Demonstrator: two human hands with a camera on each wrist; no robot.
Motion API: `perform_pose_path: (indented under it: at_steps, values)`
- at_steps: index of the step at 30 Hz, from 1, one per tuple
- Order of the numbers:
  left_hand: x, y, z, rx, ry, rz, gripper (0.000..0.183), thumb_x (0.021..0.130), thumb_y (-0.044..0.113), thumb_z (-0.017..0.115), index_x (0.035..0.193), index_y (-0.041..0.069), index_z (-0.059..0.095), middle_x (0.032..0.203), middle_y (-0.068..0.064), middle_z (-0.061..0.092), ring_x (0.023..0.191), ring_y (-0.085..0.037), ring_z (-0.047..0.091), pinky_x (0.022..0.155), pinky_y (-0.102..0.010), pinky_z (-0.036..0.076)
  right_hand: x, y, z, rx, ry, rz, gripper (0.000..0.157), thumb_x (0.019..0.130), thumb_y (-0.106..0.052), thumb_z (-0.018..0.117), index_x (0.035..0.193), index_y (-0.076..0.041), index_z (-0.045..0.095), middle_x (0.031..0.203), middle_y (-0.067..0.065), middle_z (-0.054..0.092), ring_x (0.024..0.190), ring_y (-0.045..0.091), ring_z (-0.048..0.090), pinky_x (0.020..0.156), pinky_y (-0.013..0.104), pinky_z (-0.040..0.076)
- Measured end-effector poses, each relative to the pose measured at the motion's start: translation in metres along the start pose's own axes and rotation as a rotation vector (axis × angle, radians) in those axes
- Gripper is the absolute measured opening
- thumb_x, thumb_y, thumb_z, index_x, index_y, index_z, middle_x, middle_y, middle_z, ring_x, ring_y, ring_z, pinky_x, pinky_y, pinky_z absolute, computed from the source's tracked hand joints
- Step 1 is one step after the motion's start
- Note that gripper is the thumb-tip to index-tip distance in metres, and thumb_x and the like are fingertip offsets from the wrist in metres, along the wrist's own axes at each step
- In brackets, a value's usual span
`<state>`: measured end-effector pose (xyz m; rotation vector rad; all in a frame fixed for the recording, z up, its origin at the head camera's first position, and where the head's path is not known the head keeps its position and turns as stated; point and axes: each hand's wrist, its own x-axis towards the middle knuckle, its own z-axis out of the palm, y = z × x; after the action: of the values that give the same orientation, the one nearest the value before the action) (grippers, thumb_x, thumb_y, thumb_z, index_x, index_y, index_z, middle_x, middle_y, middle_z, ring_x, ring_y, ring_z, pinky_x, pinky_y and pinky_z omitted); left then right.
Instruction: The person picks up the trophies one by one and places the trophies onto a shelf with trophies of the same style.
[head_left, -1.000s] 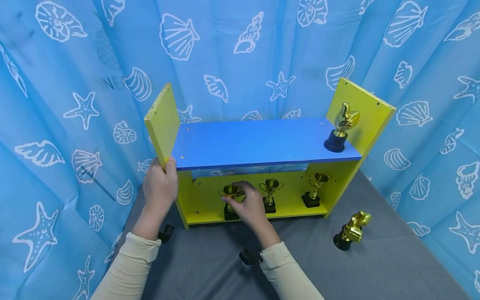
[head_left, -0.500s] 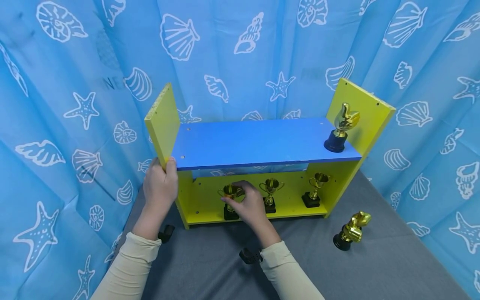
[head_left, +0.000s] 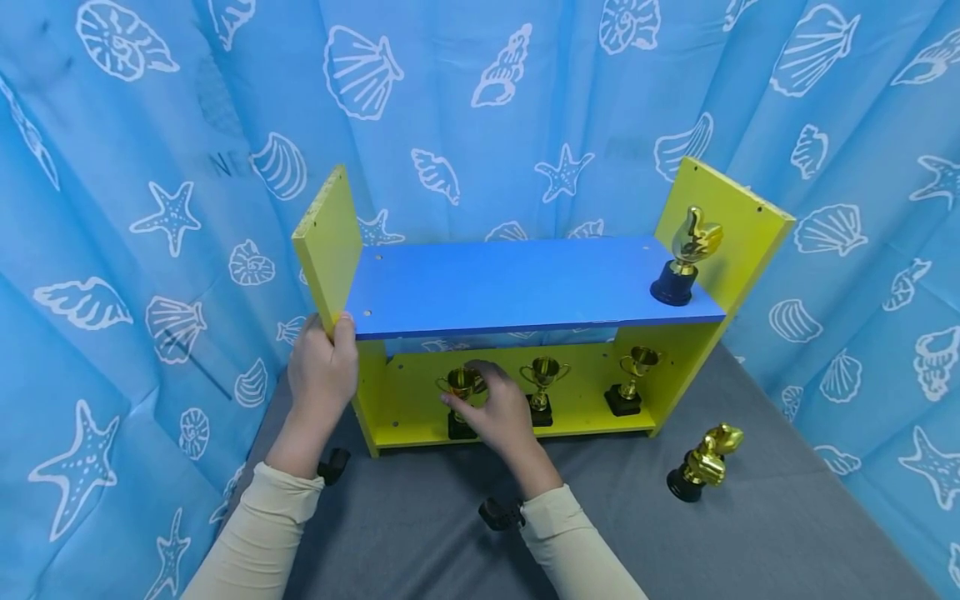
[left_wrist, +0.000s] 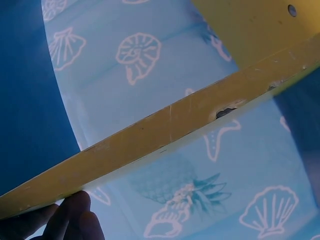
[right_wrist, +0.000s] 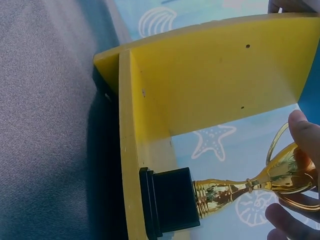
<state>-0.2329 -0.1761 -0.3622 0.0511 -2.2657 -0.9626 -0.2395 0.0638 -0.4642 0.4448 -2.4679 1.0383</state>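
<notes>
My left hand (head_left: 322, 367) grips the yellow left side panel (head_left: 330, 250) of a shelf, its thumb by the blue board's front corner; in the left wrist view its fingers (left_wrist: 75, 215) lie along the panel's edge. My right hand (head_left: 501, 408) holds a gold trophy cup (right_wrist: 287, 172) by its bowl, thumb on one side and fingers on the other. The cup's black base (right_wrist: 172, 202) stands upright on the yellow lower board (head_left: 420, 400), near its front edge. To the right on that board stand a middle trophy cup (head_left: 543, 375) and a right trophy cup (head_left: 637, 367).
On the blue upper board (head_left: 510, 283) a gold thumbs-up trophy (head_left: 693, 242) stands at the right end. Another gold hand-shaped trophy (head_left: 705, 462) is on the grey cloth (head_left: 600, 517), right of the shelf. A blue shell-print curtain (head_left: 465, 108) hangs behind.
</notes>
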Motion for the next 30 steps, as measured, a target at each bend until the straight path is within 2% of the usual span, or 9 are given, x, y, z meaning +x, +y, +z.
perform_pose_path:
  at_steps: [4, 14, 24, 30]
  values:
    - [0.000, 0.000, 0.000, 0.001, -0.008, -0.009, 0.050, 0.103, 0.049, 0.028, 0.074, 0.011, 0.042, 0.067, -0.009, 0.041, 0.047, -0.026, 0.039, 0.039, -0.036, 0.030, 0.000, 0.000, -0.001, 0.014, 0.004, -0.007, 0.067, 0.078, -0.056, 0.076, 0.134, -0.023, 0.056, 0.125, 0.004, 0.064, 0.103, 0.021, 0.067, 0.080, 0.039, 0.056]
    - [0.000, 0.000, 0.000, 0.004, -0.004, -0.004, 0.049, 0.103, 0.048, 0.029, 0.073, 0.011, 0.042, 0.068, -0.008, 0.041, 0.048, -0.026, 0.039, 0.040, -0.036, 0.030, -0.002, 0.002, -0.009, 0.034, 0.034, -0.046, 0.063, 0.079, -0.051, 0.078, 0.132, -0.022, 0.057, 0.118, 0.002, 0.065, 0.105, 0.017, 0.064, 0.084, 0.038, 0.055]
    - [0.000, 0.001, -0.001, 0.009, -0.008, -0.004, 0.049, 0.103, 0.048, 0.028, 0.073, 0.011, 0.042, 0.069, -0.009, 0.041, 0.049, -0.026, 0.039, 0.041, -0.035, 0.031, -0.005, -0.001, -0.018, 0.032, 0.074, -0.084, 0.071, 0.079, -0.049, 0.078, 0.137, -0.016, 0.053, 0.130, 0.006, 0.061, 0.116, 0.024, 0.061, 0.095, 0.042, 0.051]
    - [-0.001, 0.001, -0.001, 0.002, -0.011, -0.012, 0.049, 0.103, 0.048, 0.028, 0.074, 0.011, 0.042, 0.069, -0.009, 0.041, 0.048, -0.026, 0.039, 0.041, -0.036, 0.031, -0.007, -0.001, -0.024, 0.059, 0.089, -0.085, 0.069, 0.080, -0.047, 0.079, 0.137, -0.017, 0.053, 0.132, 0.005, 0.059, 0.120, 0.024, 0.058, 0.098, 0.045, 0.049]
